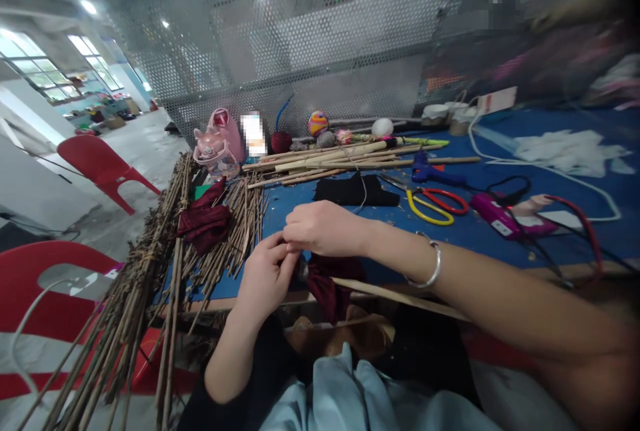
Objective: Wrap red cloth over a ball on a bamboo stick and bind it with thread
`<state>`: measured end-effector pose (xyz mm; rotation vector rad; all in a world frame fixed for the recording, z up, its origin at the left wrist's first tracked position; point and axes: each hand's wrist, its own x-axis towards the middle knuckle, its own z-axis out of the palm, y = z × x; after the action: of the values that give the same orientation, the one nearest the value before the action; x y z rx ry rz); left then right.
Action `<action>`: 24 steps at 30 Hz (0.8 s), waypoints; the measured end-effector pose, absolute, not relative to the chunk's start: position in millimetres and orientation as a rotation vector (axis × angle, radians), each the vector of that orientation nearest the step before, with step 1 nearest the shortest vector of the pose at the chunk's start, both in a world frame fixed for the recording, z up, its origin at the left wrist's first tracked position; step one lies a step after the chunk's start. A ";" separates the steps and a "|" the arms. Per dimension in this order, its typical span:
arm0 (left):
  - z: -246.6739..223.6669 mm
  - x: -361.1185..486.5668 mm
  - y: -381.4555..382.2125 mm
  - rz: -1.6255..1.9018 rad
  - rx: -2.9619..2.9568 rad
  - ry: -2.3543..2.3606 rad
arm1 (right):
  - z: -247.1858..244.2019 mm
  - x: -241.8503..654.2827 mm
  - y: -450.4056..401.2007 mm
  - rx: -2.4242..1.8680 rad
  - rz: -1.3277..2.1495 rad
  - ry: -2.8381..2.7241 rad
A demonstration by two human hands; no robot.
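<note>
My left hand and my right hand meet over the table's front edge, fingertips pinched together. Whatever sits between the fingers is hidden. Just below them hangs a dark red velvety cloth, gathered near the fingers. A pale wooden stick runs from that cloth to the right, under my right forearm. Beyond my right hand lies a folded black cloth. Scissors with one yellow and one red handle rest to its right.
Bundled thin twigs lean along the left side, with another dark red cloth on them. Pale sticks lie across the back. A blue glue gun, a purple device and cables are on the right. Red chairs stand left.
</note>
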<state>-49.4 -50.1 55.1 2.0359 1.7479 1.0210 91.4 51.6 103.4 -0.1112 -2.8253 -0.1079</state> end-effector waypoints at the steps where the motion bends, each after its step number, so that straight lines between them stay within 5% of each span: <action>1: 53.3 -50.4 -51.3 1.055 2.023 1.758 | 109.3 95.0 48.4 -0.120 -0.103 -2.813; 8: 47.7 -57.9 -49.1 1.475 1.791 1.802 | 122.3 134.9 28.5 -0.664 0.085 -2.672; 17: 44.8 -30.0 -35.5 1.119 2.122 1.655 | 59.1 115.9 15.6 -0.892 0.222 -2.875; 24: 45.2 -34.3 -39.0 1.086 2.201 1.593 | 41.4 144.4 48.3 -0.906 1.111 -2.512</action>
<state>-34.3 -39.0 45.2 2.2012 1.5934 1.0864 144.4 48.3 41.4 -0.9064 -2.5118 1.1107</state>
